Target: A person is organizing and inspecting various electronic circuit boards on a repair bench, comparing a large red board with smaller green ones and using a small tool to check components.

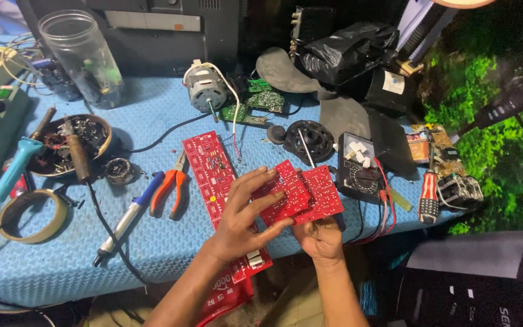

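Holding a red board (pixel 298 195) over the surface's front edge, both hands grasp it: left hand (pixel 243 218) fingers on top, right hand (pixel 319 237) beneath. Gripping by the edges looks wisest. A longer red board (pixel 210 175), pliers (pixel 171 184), soldering iron (pixel 125 221), motor (pixel 206 89) and multimeter (pixel 358 166) crowd the blue mat (pixel 62 260)

Bare blue mat (pixel 49 266) lies open leftward; pliers (pixel 171 184) and a long red board (pixel 213 181) crowd closer in.
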